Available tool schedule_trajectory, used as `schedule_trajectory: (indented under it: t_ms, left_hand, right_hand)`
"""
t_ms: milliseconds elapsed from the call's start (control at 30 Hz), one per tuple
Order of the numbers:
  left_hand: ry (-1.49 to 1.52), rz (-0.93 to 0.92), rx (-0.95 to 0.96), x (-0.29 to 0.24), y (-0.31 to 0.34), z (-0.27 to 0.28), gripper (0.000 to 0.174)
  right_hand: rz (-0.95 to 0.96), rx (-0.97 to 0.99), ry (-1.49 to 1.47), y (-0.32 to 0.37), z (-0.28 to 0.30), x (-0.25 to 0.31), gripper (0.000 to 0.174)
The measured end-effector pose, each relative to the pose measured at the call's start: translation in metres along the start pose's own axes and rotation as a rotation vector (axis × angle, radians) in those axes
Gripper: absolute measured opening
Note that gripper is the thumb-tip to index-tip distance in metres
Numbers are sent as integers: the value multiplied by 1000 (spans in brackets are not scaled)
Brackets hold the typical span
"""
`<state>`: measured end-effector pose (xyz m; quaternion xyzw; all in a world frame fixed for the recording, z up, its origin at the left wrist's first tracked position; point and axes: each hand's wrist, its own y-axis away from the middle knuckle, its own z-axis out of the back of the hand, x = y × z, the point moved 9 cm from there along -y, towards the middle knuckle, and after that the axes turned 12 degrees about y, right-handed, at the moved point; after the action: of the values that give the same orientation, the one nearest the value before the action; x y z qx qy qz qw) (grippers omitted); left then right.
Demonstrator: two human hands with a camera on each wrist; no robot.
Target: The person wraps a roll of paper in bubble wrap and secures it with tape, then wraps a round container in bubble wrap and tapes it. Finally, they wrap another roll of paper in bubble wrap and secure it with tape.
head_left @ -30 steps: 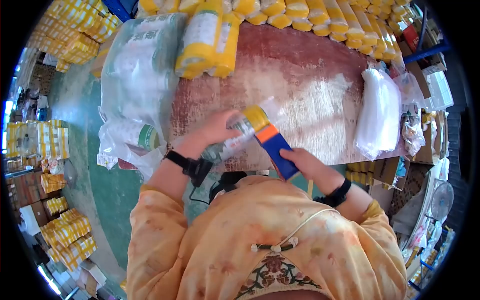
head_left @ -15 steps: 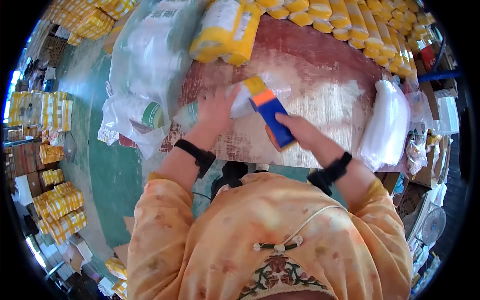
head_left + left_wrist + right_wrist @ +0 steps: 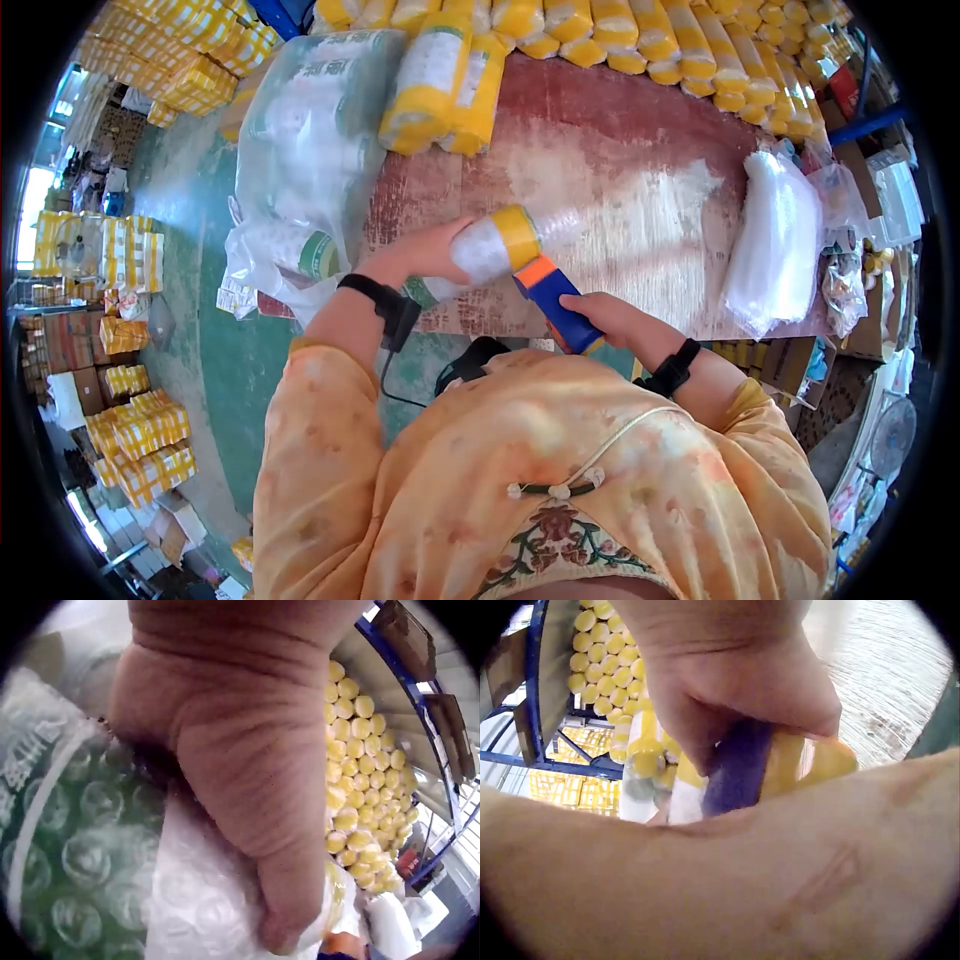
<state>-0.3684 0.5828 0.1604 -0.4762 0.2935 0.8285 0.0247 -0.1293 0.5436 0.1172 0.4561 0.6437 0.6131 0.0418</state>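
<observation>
A bubble-wrapped roll (image 3: 482, 250) with a yellow tape band round its far end lies slantwise near the front of the table. My left hand (image 3: 432, 252) grips it from the left; in the left wrist view the thumb (image 3: 289, 907) presses along clear bubble wrap (image 3: 82, 862) with green beneath. A blue tape dispenser (image 3: 563, 308) with an orange front is held in my right hand (image 3: 608, 318), its orange end close to the taped end of the roll. The right wrist view shows the fingers curled round the dispenser (image 3: 739, 772), with a yellow tape roll in it.
A large clear bag of rolls (image 3: 300, 130) stands on the left, beside two yellow-taped rolls (image 3: 440, 90). Many more yellow-ended rolls (image 3: 650, 40) are stacked along the back. A pile of clear plastic bags (image 3: 778, 245) lies at the table's (image 3: 600, 140) right edge.
Half a second ago my left hand lay spread on the roll; now it grips it round the side. The roll and dispenser have come closer to my body.
</observation>
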Motion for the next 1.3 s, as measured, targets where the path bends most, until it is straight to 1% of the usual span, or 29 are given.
schedule_trajectory:
  t_ms: [100,133,200,233,300,367,400,433,467,500,567,600,667,733,767,833,900,1000,1100,1133,1233,1300]
  left_hand:
    - [-84,-30,-174,31,-8,24,90]
    - [-245,-66,-303,17,-1,32,88]
    - [-567,-129,-563,-14,20,30,83]
    - [-635,-105,-622,-21,27,17,81]
    - [-764,-56,-740,-32,38,-7,77]
    - [-943,4,-828,-25,32,-6,87]
    - [-1022,35,-866,-21,27,-7,93]
    - [-990,85,-801,-16,20,-4,93]
    - [-957,138,-742,-10,13,8,93]
    - [-925,189,-689,-6,10,21,93]
    - [-833,192,-672,-10,12,36,93]
    - [-792,205,-663,-10,11,40,92]
    - [-749,205,-637,-7,7,43,90]
    - [-745,188,-613,-2,5,47,89]
    - [-697,171,-604,0,6,50,89]
    - [-605,127,-595,-2,6,60,89]
    - [-580,127,-582,1,1,66,89]
    - [-568,128,-544,6,-5,69,90]
    - [-520,155,-498,4,-6,70,91]
    - [-495,169,-485,2,-6,70,92]
    - [-385,264,-376,4,-1,55,95]
    - [-302,206,-321,9,1,38,99]
  right_hand:
    - [42,-11,-83,-20,5,18,41]
    - [28,54,-112,-23,0,27,42]
    - [83,113,-100,-30,-4,50,42]
    - [100,153,-101,-32,-8,63,41]
    - [105,156,-114,-29,-13,90,40]
    - [64,219,-171,-24,-15,114,39]
    - [67,188,-175,-28,-5,125,39]
    - [63,158,-175,-27,-3,138,38]
    - [62,-5,-144,-22,10,150,37]
    - [68,-63,-166,-20,11,163,37]
    - [108,-77,-59,-24,10,180,36]
    - [91,-72,-61,-25,6,180,36]
    - [51,-61,-77,-26,-6,169,37]
    - [125,-22,-34,-21,-11,151,37]
    - [164,-2,-16,-16,-14,138,37]
    - [164,-45,-2,8,-18,95,38]
    - [98,-94,-54,21,-21,65,37]
    - [121,-126,-100,14,-29,64,36]
    - [123,-151,-29,-15,-15,56,34]
    - [64,-106,-17,-20,-13,53,38]
    - [43,-119,13,-26,-8,53,37]
    - [-8,-54,39,-26,-8,47,35]
